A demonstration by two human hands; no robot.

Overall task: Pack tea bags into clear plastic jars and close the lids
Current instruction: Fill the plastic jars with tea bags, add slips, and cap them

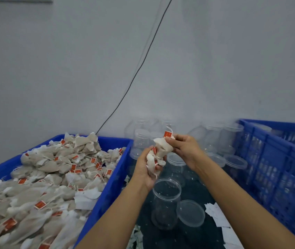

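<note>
both hands, left hand [145,169] and right hand [184,148], gripping crumpled papery tea bags [158,153], above round clear jar [166,203]

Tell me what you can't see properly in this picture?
All from the head view:
- How many tea bags the hands hold: the left hand and right hand cover part of the bunch.
- What the orange tags say: too small and blurred.
- The tub of tea bags: cut off at the left and bottom edges.
- What fills the crate: blurred behind its grid wall.
- The far jars: hazy against the wall.
</note>
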